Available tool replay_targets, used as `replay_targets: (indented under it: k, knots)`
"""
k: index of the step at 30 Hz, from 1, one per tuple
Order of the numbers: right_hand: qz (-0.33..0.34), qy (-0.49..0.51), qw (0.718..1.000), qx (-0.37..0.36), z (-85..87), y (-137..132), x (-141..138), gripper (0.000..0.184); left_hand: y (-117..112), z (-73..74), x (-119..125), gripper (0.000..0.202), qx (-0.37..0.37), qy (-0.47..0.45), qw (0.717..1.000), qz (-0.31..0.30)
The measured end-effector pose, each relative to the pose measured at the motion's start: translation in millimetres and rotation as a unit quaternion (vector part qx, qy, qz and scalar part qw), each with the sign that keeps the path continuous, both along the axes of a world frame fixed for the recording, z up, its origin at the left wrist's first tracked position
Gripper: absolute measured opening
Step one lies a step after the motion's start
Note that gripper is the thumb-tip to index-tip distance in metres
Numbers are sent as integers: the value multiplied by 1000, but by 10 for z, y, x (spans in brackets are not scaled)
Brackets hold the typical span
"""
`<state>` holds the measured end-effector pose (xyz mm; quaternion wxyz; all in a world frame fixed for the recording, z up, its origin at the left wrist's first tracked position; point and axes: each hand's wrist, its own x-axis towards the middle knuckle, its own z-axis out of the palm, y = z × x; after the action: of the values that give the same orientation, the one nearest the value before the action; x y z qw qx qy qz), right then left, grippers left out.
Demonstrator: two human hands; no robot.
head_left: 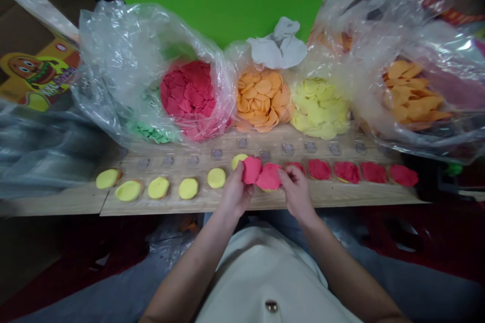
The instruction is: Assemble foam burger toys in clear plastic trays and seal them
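My left hand (235, 193) pinches a red disc (252, 170) above a long wooden board (76, 204). My right hand (297, 193) has its fingers on a second red disc (269, 176), which overlaps the first and has a yellow edge beneath it. A row of yellow discs (158, 187) sits in round recesses left of my hands. To the right, a row of red discs (347, 172) lies in the recesses, with yellow showing under at least one. A yellow disc (238, 160) is partly hidden behind my left hand.
Open plastic bags behind the board hold red (185, 93), orange (261, 101), yellow (320, 108) and green (147, 132) discs. A further bag holds orange pieces (411, 93). Empty recesses (216, 154) line the board's far side. A grey cloth (278, 45) lies on top.
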<state>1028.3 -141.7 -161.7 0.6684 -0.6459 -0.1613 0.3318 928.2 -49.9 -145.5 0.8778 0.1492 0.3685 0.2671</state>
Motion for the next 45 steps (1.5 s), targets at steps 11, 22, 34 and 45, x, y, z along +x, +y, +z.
replay_targets:
  k: [11, 22, 34, 45]
  knots:
    - [12, -179, 984, -21, -52, -78, 413, 24, 360, -36, -438, 32, 25, -11, 999, -20]
    - [358, -623, 688, -97, -165, -264, 269, 28, 176, 135, -589, 30, 548, 251, 722, -339]
    - [283, -678, 649, -200, -124, -567, 240, 36, -323, 104, -334, 39, 742, 371, 336, -446]
    - [252, -648, 691, -198, -43, -458, 242, 35, -204, 86, -250, 22, 701, 342, 480, -401]
